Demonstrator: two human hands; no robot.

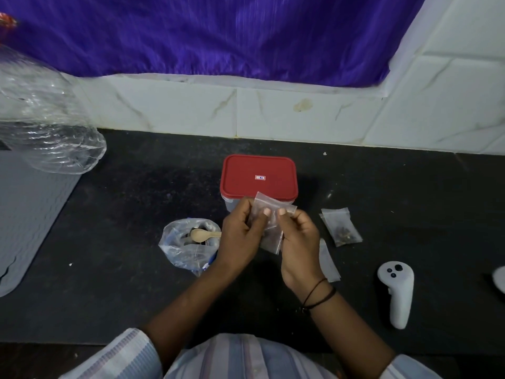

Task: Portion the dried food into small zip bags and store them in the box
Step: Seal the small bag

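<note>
A dark speckled worktop (123,214) is backed by white marble-veined tiles and a purple cloth hanging above them. At its centre, a small clear zip bag (269,228) is held up just in front of a box (258,181) whose red lid is still on. The bag's top edge is pinched between thumb and fingers of the left hand (240,236) and of the right hand (297,242), the thumbs set close together at the seal. A little dark dried food appears to lie low in the bag. The film is judged to be thin, nearly weightless, limp and rather slippery; it is best gripped at the stiffer zip strip, with the mouth kept upward. To the left, a wooden spoon (203,235) rests in an open plastic bag (185,247). On the right, a filled zip bag (341,228) lies flat, with empty ones (328,261) nearby and a white controller (397,294) beyond.
</note>
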